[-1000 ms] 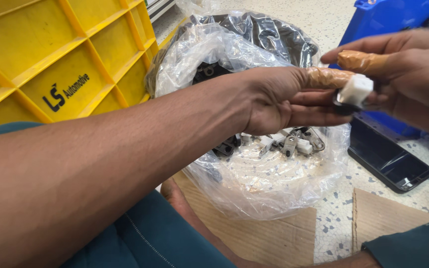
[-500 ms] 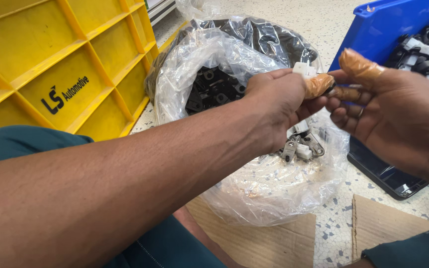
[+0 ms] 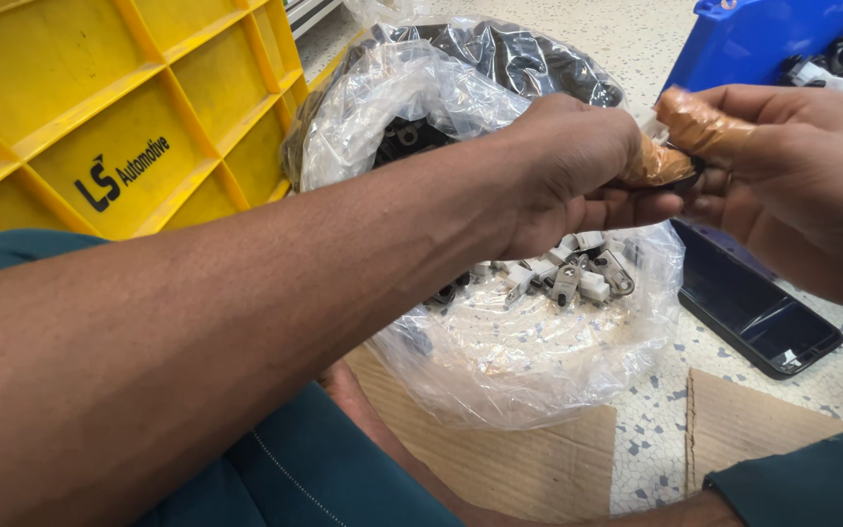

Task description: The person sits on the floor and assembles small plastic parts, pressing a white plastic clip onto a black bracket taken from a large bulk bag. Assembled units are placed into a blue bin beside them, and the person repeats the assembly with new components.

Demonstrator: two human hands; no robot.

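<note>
Since earlier, both hands dropped slightly; left hand (image 3: 578, 176) and right hand (image 3: 792, 185) pinch a dark part (image 3: 680, 181).

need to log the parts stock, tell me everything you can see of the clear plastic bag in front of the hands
The clear plastic bag is thin, crinkled and glossy, open at the top with its rim rolled outward. It sits on the speckled floor, partly on cardboard, beside the yellow crate. Small white and grey parts lie inside. The left hand hovers above it.

bag (image 3: 539, 371): clear crinkly glossy plastic film
crate (image 3: 100, 107): yellow moulded plastic, matt
phone (image 3: 758, 312): glossy black glass
floor (image 3: 656, 439): speckled terrazzo
</note>
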